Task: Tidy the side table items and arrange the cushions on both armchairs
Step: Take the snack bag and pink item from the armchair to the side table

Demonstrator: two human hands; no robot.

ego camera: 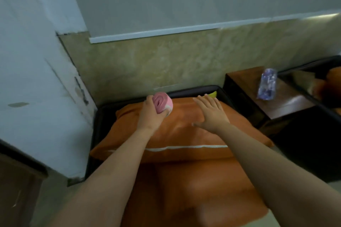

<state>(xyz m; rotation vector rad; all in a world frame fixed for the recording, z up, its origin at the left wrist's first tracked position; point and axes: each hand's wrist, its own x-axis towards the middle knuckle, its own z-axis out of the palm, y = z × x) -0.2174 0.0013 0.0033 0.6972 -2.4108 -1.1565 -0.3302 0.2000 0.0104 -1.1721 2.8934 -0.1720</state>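
An orange cushion (184,134) with a white piping line leans on the back of a dark armchair (103,116) that has an orange seat (184,190). My left hand (149,114) is shut on a rolled pink cloth (163,104) held above the cushion's top edge. My right hand (210,110) lies flat and open on the cushion's upper right part. A small yellow thing (212,94) peeks out behind the cushion. To the right stands the dark wooden side table (284,105), with a clear bluish plastic packet (267,84) on it.
A second dark armchair (317,86) with an orange cushion shows at the far right edge. A tiled wall runs behind the furniture, and a white wall corner juts out on the left. A brown wooden piece (16,186) sits at the lower left.
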